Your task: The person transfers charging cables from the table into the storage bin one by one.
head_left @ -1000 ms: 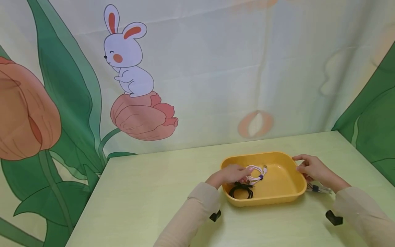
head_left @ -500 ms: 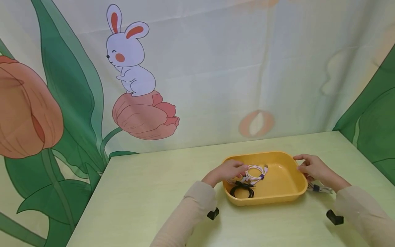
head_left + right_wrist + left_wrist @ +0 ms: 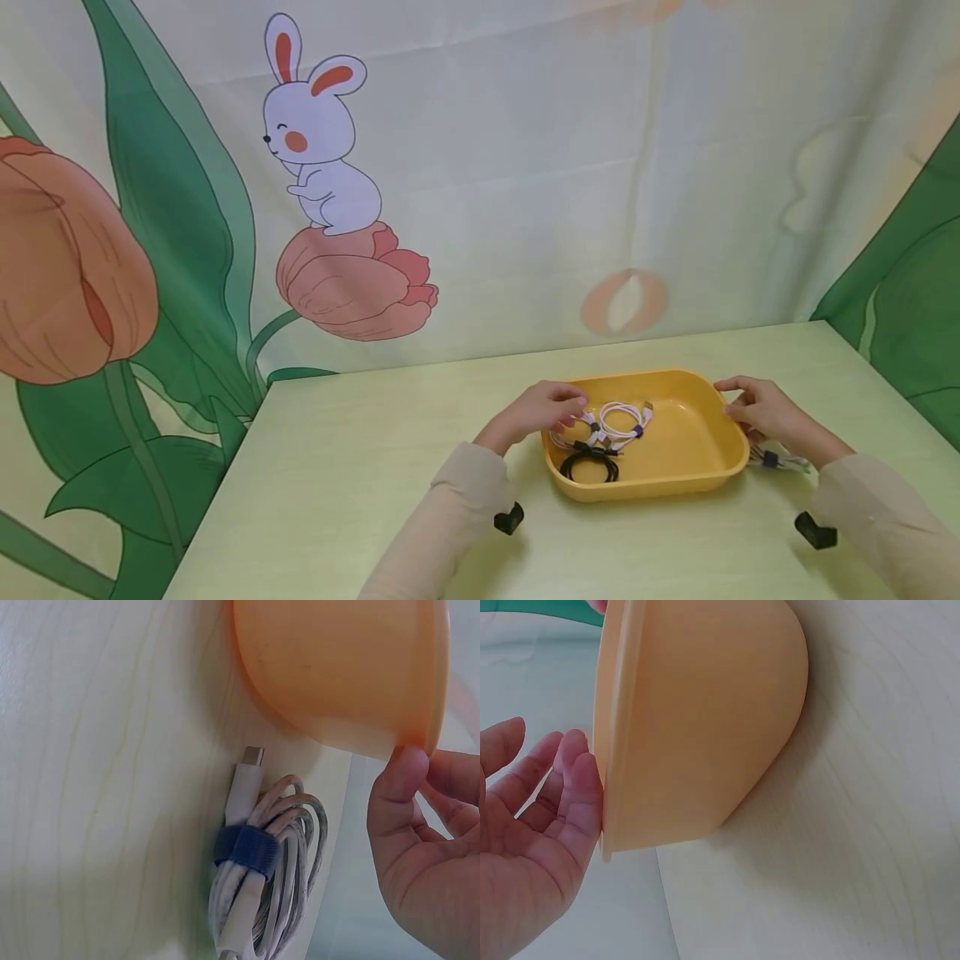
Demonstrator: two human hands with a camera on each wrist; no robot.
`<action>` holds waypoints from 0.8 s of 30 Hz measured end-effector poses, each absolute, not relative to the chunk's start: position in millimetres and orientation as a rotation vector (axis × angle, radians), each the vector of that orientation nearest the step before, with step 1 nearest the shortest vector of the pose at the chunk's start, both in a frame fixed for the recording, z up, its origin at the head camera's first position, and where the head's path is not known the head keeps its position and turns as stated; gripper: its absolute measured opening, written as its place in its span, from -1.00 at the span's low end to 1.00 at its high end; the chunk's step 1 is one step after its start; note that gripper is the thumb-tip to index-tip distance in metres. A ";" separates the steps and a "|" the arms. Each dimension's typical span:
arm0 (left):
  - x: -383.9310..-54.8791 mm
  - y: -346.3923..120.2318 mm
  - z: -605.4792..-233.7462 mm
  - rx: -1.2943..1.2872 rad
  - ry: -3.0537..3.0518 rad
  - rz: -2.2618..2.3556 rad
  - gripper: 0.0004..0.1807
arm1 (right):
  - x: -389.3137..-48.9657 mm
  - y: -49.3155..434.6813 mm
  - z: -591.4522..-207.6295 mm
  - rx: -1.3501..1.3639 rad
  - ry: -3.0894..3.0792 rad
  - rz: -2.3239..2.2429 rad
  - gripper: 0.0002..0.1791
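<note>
A yellow plastic tray (image 3: pixel 682 454) stands on the table. My left hand (image 3: pixel 542 410) hovers over its left rim with nothing held; in the left wrist view, that hand (image 3: pixel 540 832) has loosely bent fingers, the edge of it against the rim. At the tray's right end my right hand (image 3: pixel 761 410) pinches the rim, thumb outside, as the right wrist view confirms. Inside the tray lie a coiled white USB cable with a purple tie (image 3: pixel 638 432), another white cable with a dark tie (image 3: pixel 596 427), and a coiled black cable (image 3: pixel 591 451).
Outside the tray, under my right hand, a bundled whitish cable with a dark blue strap (image 3: pixel 247 851) lies on the pale wooden table (image 3: pixel 360 475). A printed curtain (image 3: pixel 487 167) with a rabbit and tulips hangs behind the table's back edge.
My left hand has drawn back left from among the cables to the tray's left rim, uncovering the white cable with the dark tie. The right hand stays at the rim.
</note>
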State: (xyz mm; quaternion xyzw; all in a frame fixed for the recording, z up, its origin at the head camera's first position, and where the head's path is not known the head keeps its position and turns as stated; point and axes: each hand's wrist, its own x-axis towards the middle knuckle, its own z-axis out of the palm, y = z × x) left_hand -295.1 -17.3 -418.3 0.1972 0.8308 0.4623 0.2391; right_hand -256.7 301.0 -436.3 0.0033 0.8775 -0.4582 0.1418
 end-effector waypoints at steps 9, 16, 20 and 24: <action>-296.0 -28.9 -421.4 0.496 2.295 1.340 -0.65 | -255.0 299.4 -434.7 0.015 2.537 -1.304 -0.50; -296.1 -35.7 -426.6 0.464 2.289 1.408 -0.67 | -254.8 299.0 -433.9 0.017 2.533 -1.301 -0.50; -294.6 -38.6 -429.0 0.432 2.303 1.444 -0.72 | -254.7 299.1 -433.9 0.021 2.536 -1.290 -0.50; -293.6 -41.2 -431.1 0.398 2.299 1.483 -0.73 | -255.0 299.5 -434.6 0.025 2.536 -1.287 -0.49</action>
